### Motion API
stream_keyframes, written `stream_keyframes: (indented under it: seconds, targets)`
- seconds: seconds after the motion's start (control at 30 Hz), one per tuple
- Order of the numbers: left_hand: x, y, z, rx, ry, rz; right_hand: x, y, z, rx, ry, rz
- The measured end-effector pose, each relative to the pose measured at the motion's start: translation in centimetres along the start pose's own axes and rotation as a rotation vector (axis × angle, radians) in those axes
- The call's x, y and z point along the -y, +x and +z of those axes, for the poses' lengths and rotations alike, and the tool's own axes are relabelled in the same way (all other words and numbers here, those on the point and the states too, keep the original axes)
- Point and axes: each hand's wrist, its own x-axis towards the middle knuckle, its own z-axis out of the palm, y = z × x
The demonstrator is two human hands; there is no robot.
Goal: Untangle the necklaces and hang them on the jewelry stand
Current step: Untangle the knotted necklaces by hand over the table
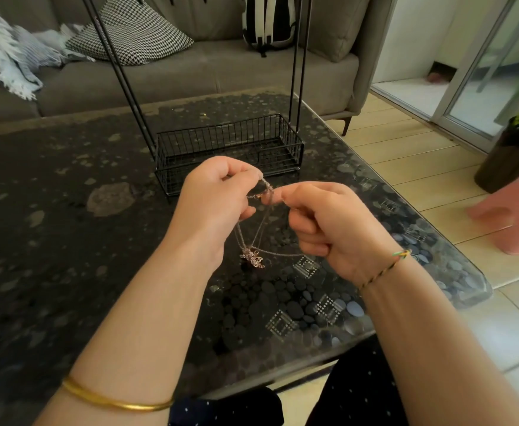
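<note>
Head view: the tangled necklaces (266,192) are pinched in curled fingers by the left hand (216,195) and right hand (335,224) (pendants (253,257) dangling below), above the table (67,241), near the jewelry stand (227,149)'s basket rim.

No text, label or number readable — none.

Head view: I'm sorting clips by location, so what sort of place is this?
Probably a home living room: a grey sofa with a patterned cushion behind a glass-topped table, and a sliding glass door.
</note>
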Motion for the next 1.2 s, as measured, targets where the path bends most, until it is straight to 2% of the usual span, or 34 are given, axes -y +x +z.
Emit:
stream_keyframes:
  seconds: [0.2, 0.4, 0.5, 0.87, 1.2]
  targets:
    - [0.07, 0.04, 0.00, 0.005, 0.025, 0.006, -0.14, -0.16, 0.31, 0.053, -0.093, -0.007]
    - [0.23, 0.16, -0.22, 0.001, 0.070, 0.022, -0.39, 0.03, 0.29, -0.095, -0.259, -0.122]
    - [0.27, 0.18, -0.09, -0.002, 0.108, 0.043, -0.43, 0.12, 0.48, -0.149, -0.261, -0.178]
    - [0.23, 0.17, -0.09, -0.027, 0.103, 0.038, -0.50, 0.35, 0.66, -0.125, -0.211, -0.217]
    - [0.35, 0.18, -0.03, -0.037, 0.119, 0.040, -0.43, 0.20, 0.49, -0.204, -0.416, -0.260]
